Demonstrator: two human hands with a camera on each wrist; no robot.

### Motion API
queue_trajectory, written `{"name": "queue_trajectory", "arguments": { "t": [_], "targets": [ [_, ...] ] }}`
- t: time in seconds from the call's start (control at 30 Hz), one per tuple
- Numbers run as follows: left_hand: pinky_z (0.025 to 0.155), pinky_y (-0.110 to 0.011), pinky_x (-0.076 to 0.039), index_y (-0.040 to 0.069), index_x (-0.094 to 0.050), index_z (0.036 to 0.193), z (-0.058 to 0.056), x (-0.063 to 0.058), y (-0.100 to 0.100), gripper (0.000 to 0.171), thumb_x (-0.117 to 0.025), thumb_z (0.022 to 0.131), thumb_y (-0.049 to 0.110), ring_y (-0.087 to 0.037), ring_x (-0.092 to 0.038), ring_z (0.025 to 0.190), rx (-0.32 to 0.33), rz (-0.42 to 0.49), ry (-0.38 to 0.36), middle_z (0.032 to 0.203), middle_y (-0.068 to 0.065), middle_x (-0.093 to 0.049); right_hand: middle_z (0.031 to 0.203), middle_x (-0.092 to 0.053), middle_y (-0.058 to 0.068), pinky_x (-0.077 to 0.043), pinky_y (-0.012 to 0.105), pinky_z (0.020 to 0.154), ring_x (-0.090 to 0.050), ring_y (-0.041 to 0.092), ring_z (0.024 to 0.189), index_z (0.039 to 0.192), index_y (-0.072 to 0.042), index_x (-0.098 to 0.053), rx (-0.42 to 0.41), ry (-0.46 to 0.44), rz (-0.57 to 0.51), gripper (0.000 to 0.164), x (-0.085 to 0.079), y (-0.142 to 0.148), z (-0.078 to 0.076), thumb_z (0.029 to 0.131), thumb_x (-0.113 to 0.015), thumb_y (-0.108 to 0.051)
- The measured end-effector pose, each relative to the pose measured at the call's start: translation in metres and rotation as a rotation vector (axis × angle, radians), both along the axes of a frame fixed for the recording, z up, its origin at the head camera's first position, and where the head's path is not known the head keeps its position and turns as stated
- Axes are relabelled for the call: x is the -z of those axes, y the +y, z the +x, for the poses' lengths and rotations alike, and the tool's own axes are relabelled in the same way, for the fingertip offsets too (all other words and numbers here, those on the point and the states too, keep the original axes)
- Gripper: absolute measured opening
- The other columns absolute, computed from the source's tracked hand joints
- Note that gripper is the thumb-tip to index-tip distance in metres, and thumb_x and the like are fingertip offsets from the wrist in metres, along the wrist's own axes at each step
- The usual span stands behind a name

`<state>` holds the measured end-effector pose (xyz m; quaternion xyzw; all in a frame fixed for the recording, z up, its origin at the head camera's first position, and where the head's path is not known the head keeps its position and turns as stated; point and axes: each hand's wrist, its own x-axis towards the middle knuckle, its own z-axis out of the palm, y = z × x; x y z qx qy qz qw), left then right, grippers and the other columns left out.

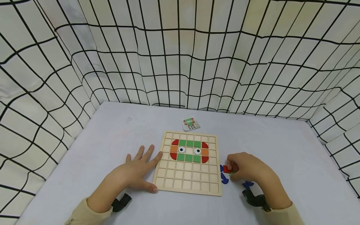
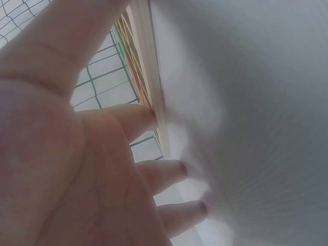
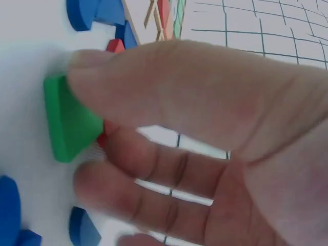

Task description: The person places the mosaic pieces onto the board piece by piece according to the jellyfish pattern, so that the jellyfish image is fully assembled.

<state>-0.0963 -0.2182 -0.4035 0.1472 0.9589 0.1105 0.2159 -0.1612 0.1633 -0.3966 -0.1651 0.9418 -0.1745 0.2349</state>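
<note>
A wooden grid board [image 1: 180, 175] lies on the white table, with green squares [image 1: 189, 143], red rounded corners [image 1: 205, 159], orange pieces [image 1: 174, 149] and two eye discs [image 1: 197, 151] forming a shape in its upper rows. Spread out at the board's left edge is my left hand [image 1: 140, 172], thumb and index finger touching the rim. Right of the board, my right hand [image 1: 247, 167] has its fingers curled down among loose pieces. Its thumb and index finger pinch a green triangular piece [image 3: 72, 120]. Against the fingertips lies a red piece [image 1: 226, 169], partly covered.
Blue pieces [image 1: 224, 178] lie between the board and my right hand, and others [image 1: 247, 184] sit near that wrist. A small pattern card [image 1: 189, 122] rests beyond the board's far edge. Black netting [image 1: 180, 56] stands around the table's back and sides.
</note>
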Motion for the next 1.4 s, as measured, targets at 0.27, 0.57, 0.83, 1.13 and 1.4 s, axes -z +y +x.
{"name": "queue_trajectory", "arguments": {
  "t": [0.27, 0.57, 0.83, 1.13, 1.4],
  "targets": [
    [0.101, -0.084, -0.011, 0.022, -0.022, 0.161, -0.002, 0.001, 0.0, 0.12, -0.078, 0.066, 0.07, -0.053, 0.0, 0.149, 0.005, -0.005, 0.013, 0.167, -0.019, -0.002, 0.072, -0.056, 0.001, -0.041, 0.033, 0.061, -0.052, 0.018, 0.068, 0.083, -0.02, -0.059, 0.019, -0.011, 0.085, 0.035, -0.001, 0.001, 0.001, 0.068, -0.09, -0.016],
    [0.101, -0.084, -0.011, 0.021, -0.022, 0.16, -0.002, 0.002, 0.0, 0.12, -0.078, 0.066, 0.07, -0.053, 0.0, 0.149, 0.005, -0.004, 0.013, 0.167, -0.019, -0.003, 0.068, -0.054, 0.001, -0.038, 0.033, 0.058, -0.05, 0.018, 0.064, 0.084, -0.018, -0.057, -0.011, -0.021, 0.015, 0.034, -0.004, -0.001, 0.004, 0.069, -0.083, -0.002],
    [0.101, -0.084, -0.012, 0.021, -0.023, 0.16, -0.001, 0.0, 0.001, 0.12, -0.078, 0.066, 0.07, -0.052, -0.001, 0.149, 0.002, -0.011, 0.018, 0.167, -0.019, -0.004, 0.064, -0.048, -0.004, -0.035, 0.026, 0.054, -0.046, 0.012, 0.06, 0.083, -0.019, -0.058, -0.15, -0.024, -0.1, 0.028, 0.0, 0.001, 0.002, 0.074, -0.07, 0.004],
    [0.101, -0.084, -0.011, 0.021, -0.023, 0.16, -0.001, -0.001, 0.001, 0.119, -0.08, 0.066, 0.067, -0.052, -0.001, 0.15, -0.004, -0.003, 0.01, 0.167, -0.019, -0.004, 0.063, -0.046, -0.007, -0.036, 0.023, 0.051, -0.043, 0.006, 0.057, 0.097, -0.02, -0.064, -0.218, 0.043, -0.256, 0.018, -0.001, -0.003, -0.002, 0.085, -0.067, -0.007],
    [0.101, -0.084, -0.012, 0.02, -0.024, 0.16, 0.0, -0.001, 0.001, 0.119, -0.08, 0.066, 0.068, -0.053, -0.001, 0.149, -0.004, -0.002, 0.011, 0.167, -0.02, -0.005, 0.072, -0.055, -0.005, -0.042, 0.024, 0.056, -0.051, 0.009, 0.064, 0.102, -0.017, -0.065, -0.219, 0.013, -0.375, 0.01, 0.007, -0.007, -0.006, 0.093, -0.066, -0.013]
  ]
}}
